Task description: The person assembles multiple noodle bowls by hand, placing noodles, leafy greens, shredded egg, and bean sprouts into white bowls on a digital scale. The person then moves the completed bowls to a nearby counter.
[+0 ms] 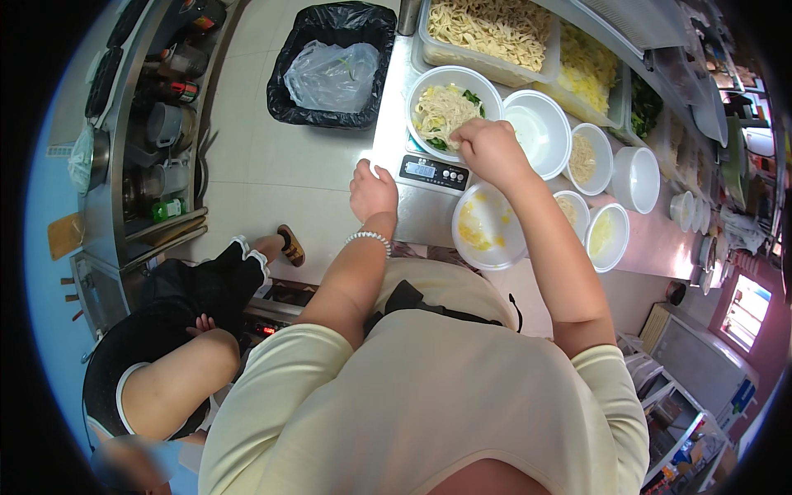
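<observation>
My right hand (492,151) reaches into a white plastic bowl (495,93) with its fingertips bunched against pale shredded food (442,111). Whether strands are pinched in them is hidden. Dark green leaves (473,99) and yellow bits lie among the shreds. The bowl rests on a digital kitchen scale (433,173) with a lit display. Off the counter's left edge, my left hand (374,192) hovers with fingers loosely curled, thumb apart and nothing visible in it. Just below the scale, a white bowl (492,226) holds yellow remnants, partly covered by my right forearm.
Several white bowls stand rightward, including an upper bowl (538,133) and one with pale shreds (583,158). Behind them are clear tubs of shredded food (495,71) and yellow food (594,102). A black-lined bin (281,93) stands left. Another person (179,334) is at lower left.
</observation>
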`<state>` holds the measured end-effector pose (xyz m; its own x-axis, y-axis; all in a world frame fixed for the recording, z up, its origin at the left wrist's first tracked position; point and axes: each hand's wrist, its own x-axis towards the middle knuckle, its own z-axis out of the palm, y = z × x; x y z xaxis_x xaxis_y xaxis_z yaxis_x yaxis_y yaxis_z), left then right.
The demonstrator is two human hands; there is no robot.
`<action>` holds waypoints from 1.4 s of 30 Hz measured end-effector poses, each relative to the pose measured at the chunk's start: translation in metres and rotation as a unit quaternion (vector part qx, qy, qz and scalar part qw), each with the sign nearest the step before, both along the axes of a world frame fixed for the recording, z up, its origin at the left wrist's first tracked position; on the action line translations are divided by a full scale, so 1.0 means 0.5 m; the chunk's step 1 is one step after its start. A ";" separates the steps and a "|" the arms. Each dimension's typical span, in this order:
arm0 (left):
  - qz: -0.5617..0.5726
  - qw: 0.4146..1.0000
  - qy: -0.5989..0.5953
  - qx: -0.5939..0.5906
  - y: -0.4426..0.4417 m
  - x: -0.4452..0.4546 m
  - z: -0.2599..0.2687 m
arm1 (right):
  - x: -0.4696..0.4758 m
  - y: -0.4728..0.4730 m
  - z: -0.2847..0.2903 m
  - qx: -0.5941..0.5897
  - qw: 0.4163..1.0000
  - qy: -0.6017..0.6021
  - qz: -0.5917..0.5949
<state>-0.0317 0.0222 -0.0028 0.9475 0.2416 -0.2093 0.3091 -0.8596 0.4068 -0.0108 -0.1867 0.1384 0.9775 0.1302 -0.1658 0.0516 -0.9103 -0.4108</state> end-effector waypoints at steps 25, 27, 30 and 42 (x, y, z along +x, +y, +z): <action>0.015 0.999 0.039 -0.020 -0.018 0.001 0.024 | -0.532 -0.552 -0.156 -0.024 0.842 0.067 -0.535; 0.013 0.999 0.039 -0.016 -0.019 0.001 0.023 | -0.546 -0.561 -0.193 -0.043 0.843 0.101 -0.526; 0.017 0.999 0.033 -0.017 -0.017 0.002 0.023 | -0.542 -0.556 -0.229 -0.085 0.840 0.126 -0.521; 0.017 0.999 0.028 -0.005 -0.022 -0.001 0.026 | -0.574 -0.590 -0.222 0.115 0.778 0.140 -0.601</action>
